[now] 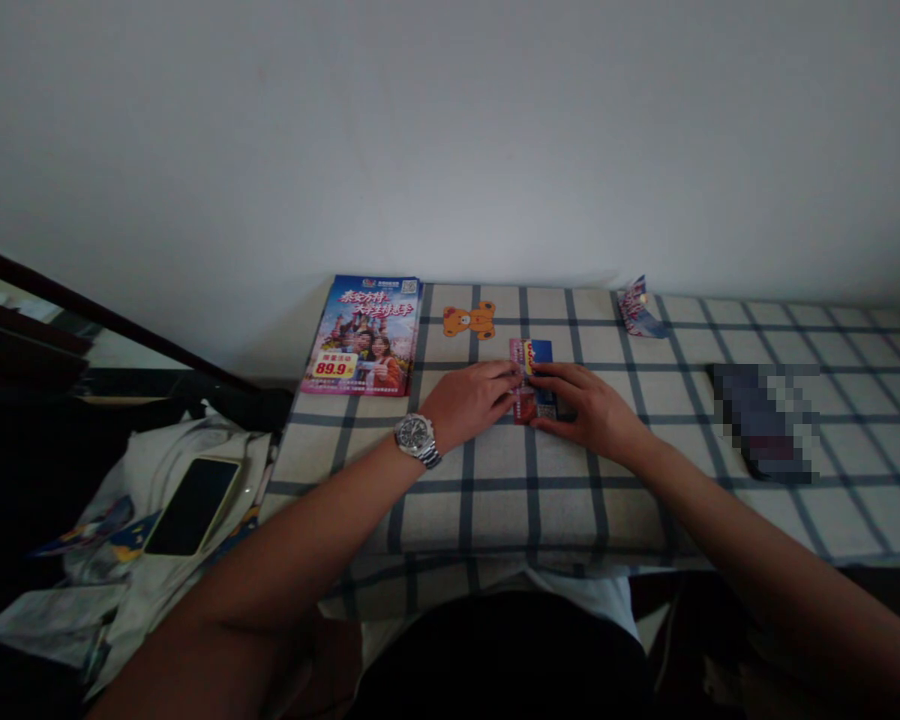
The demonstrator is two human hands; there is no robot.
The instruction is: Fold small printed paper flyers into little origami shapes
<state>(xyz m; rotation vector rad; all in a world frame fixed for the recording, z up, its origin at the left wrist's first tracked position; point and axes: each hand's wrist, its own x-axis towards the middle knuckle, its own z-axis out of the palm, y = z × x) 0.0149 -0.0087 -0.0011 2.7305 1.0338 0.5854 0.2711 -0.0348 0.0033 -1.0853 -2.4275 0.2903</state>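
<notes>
A small folded piece of coloured paper (532, 372), red and blue with yellow print, lies on the checked cloth (495, 480) in front of me. My left hand (471, 400), with a steel watch (418, 438) on the wrist, presses its fingertips on the paper's left edge. My right hand (585, 408) holds the paper's right side, fingers curled over it. Both hands meet at the paper's middle.
A colourful flyer (365, 335) lies at the cloth's far left corner. An orange bear cut-out (469, 320) sits beyond the hands. A folded paper shape (637, 308) stands at the back by the wall. A blurred dark object (766, 420) lies right. A phone (193, 505) rests at left.
</notes>
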